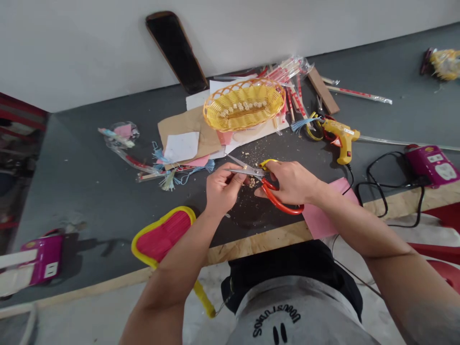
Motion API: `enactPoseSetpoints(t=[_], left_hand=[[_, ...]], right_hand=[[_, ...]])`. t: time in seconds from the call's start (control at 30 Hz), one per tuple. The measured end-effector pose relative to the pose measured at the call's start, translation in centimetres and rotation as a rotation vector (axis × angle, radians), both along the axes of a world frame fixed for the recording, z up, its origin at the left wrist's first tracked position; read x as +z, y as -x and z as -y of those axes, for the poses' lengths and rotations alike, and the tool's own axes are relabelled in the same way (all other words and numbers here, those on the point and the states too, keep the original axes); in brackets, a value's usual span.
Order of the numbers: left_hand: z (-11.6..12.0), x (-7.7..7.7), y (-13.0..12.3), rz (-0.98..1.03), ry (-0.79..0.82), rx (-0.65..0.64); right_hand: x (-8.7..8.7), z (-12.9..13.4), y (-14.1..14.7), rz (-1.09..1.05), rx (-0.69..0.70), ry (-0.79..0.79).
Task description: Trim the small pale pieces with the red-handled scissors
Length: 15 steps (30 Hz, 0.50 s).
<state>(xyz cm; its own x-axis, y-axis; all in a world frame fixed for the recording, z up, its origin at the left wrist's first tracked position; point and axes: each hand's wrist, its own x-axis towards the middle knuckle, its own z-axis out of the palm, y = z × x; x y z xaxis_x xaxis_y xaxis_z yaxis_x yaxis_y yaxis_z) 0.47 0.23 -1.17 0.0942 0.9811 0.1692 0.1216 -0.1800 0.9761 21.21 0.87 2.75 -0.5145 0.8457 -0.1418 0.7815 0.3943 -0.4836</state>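
Observation:
My right hand [293, 182] grips a pair of scissors [251, 171] with one red and one yellow handle. Their blades point left and stand apart. At the blades, my left hand [223, 188] is closed in a pinch on a small pale piece [245, 167], mostly hidden by the fingers. Beneath both hands, pale crumbs and small bits [253, 182] are scattered on the dark table. Just beyond is a yellow wicker basket [212, 117] with several small beige knobbly clusters [246, 106] inside.
A yellow glue gun [343, 139] lies right, its black cable trailing near a purple box [433, 165]. Wrapped sticks [287, 72] and a wooden block [323, 91] sit behind. Papers [181, 146] and tassels [168, 179] lie left. A phone [176, 50] leans on the wall; a pink-and-yellow fly swatter [163, 237] overhangs the front edge.

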Motion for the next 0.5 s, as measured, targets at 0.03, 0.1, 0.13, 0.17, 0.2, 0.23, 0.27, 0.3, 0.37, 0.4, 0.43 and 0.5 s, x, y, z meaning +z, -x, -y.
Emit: enactPoseSetpoints(t=[0.03, 0.1, 0.13, 0.17, 0.2, 0.23, 0.27, 0.3, 0.37, 0.4, 0.43, 0.5], left_hand=[[0.0, 0.0, 0.0, -0.002, -0.005, 0.0], [0.0, 0.1, -0.1, -0.008, -0.013, -0.002], [0.1, 0.2, -0.1, -0.009, -0.017, -0.003], [0.1, 0.2, -0.1, -0.011, -0.022, -0.005], [0.1, 0.2, -0.1, -0.012, -0.027, -0.007], [0.2, 0.2, -0.1, -0.015, -0.032, -0.009], [0.2, 0.3, -0.1, -0.016, -0.035, -0.011], [0.2, 0.3, -0.2, -0.015, -0.037, -0.011], [0.2, 0.3, -0.2, -0.016, -0.029, -0.004], [0.2, 0.3, -0.2, -0.018, -0.019, 0.001], [0.2, 0.3, -0.2, -0.019, -0.005, 0.006], [0.2, 0.1, -0.1, -0.014, 0.027, 0.01]], right_hand=[[0.1, 0.0, -0.1, -0.007, 0.004, 0.007], [0.4, -0.1, -0.2, -0.017, 0.009, 0.019], [0.5, -0.1, -0.2, -0.019, 0.009, 0.025], [0.7, -0.2, -0.3, -0.018, 0.011, 0.033], [0.8, -0.2, -0.3, -0.016, 0.013, 0.039], [0.9, -0.2, -0.4, -0.012, 0.018, 0.044], [1.0, -0.3, -0.4, -0.009, 0.023, 0.047], [1.0, -0.3, -0.5, -0.006, 0.028, 0.047], [0.7, -0.3, -0.4, -0.003, 0.026, 0.036], [0.5, -0.3, -0.4, -0.004, 0.016, 0.019], [0.1, -0.3, -0.3, -0.009, 0.004, -0.005], [-0.7, -0.2, 0.0, -0.028, -0.021, -0.081]])
